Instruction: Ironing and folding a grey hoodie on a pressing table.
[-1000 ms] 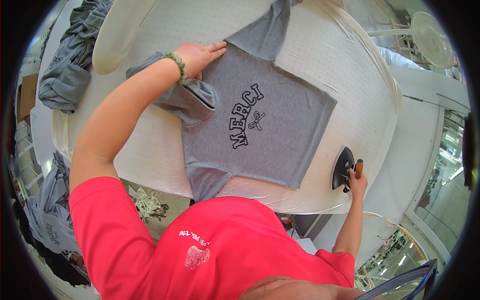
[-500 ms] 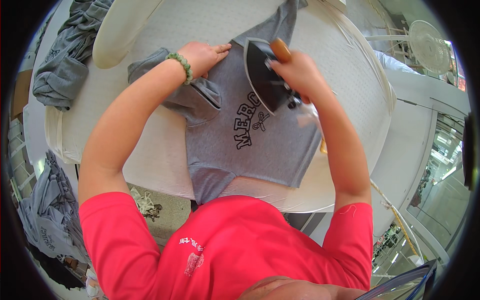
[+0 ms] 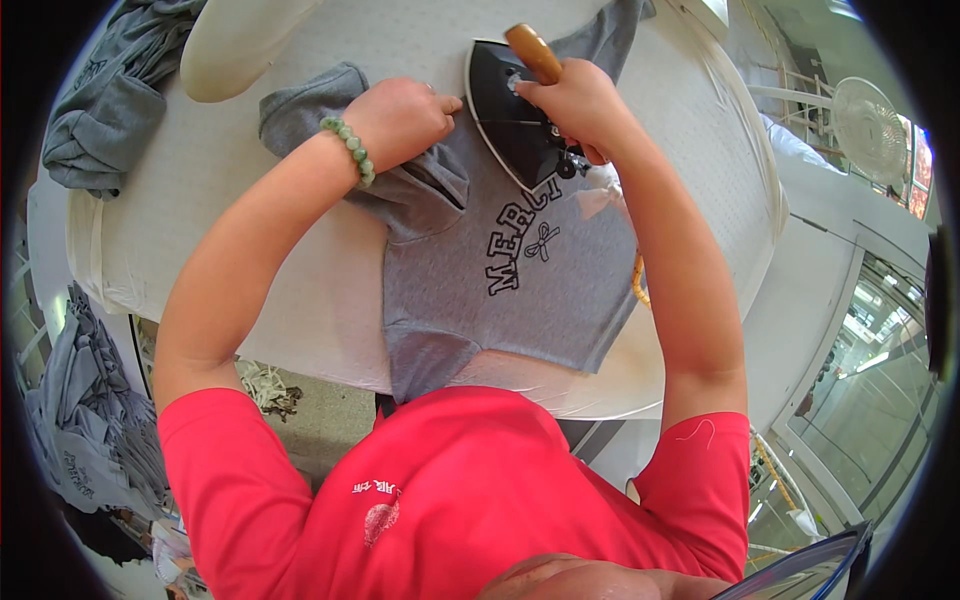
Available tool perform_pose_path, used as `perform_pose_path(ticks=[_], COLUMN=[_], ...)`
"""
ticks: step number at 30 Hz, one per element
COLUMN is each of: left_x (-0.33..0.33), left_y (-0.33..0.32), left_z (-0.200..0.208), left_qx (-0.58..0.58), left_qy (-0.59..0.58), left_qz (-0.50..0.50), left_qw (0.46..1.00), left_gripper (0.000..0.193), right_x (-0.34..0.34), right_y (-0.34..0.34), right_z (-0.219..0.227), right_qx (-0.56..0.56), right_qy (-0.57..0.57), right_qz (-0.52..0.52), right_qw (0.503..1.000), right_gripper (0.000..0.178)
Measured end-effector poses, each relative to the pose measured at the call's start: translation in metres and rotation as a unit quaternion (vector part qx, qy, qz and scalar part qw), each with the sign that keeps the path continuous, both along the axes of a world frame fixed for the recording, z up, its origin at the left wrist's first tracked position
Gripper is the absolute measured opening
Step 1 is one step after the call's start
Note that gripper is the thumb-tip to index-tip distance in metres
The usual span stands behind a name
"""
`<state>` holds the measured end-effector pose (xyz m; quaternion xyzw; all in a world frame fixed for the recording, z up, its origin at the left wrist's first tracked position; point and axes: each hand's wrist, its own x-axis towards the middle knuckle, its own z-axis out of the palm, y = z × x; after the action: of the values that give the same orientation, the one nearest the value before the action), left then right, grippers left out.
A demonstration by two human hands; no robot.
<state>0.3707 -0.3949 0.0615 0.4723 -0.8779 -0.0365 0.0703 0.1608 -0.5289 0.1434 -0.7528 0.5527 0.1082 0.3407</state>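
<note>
A grey sweatshirt (image 3: 450, 290) with dark outlined lettering and a small bow print is spread on the pale padded ironing table. On its upper part stands a black steam iron (image 3: 505, 125) with a wooden handle (image 3: 532, 52). My right hand (image 3: 588, 108) is wrapped around that handle. My left hand (image 3: 405, 120), with a green bead bracelet (image 3: 347, 150) at the wrist, rests left of the iron with its fingers bent onto the grey cloth; the undersides of the fingers are hidden. A bunched sleeve (image 3: 420, 195) lies below this hand.
Grey garments (image 3: 115, 115) lie heaped at the far left, next to a pale padded arm (image 3: 235, 45). More grey garments (image 3: 90, 410) hang lower left. A yellowish hose (image 3: 640, 280) runs beside my right forearm. A fan (image 3: 866, 130) stands at the far right.
The iron has moved left and farther up the sweatshirt in my right hand. My left fingers, earlier stretched out flat, are now bent. The sweatshirt has shifted slightly right in view.
</note>
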Motion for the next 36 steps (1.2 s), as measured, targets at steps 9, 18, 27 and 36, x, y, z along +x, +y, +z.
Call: perform_pose_path(ticks=[9,18,27,36], left_x=[-0.031,-0.062,-0.145,-0.193], left_y=[0.162,0.229,0.330,0.386], left_z=[0.039,0.022,0.024,0.019], left_qx=[-0.102,0.134,0.105,0.216], left_qy=[0.216,0.135,0.367,0.375], left_qz=[0.250,0.220,0.528,0.583], left_qw=[0.938,0.957,0.759,0.688], left_gripper=[0.027,0.067,0.054,0.028], right_x=[0.027,0.007,-0.114,-0.039], right_y=[0.026,0.036,0.131,0.248], right_z=[-0.009,-0.001,0.013,0.022], right_qx=[-0.066,-0.143,-0.053,-0.006], right_qy=[-0.014,0.040,0.052,0.078], right_qz=[0.285,0.130,-0.028,0.263], right_qw=[0.956,0.980,0.997,0.962], right_gripper=[0.044,0.044,0.042,0.051])
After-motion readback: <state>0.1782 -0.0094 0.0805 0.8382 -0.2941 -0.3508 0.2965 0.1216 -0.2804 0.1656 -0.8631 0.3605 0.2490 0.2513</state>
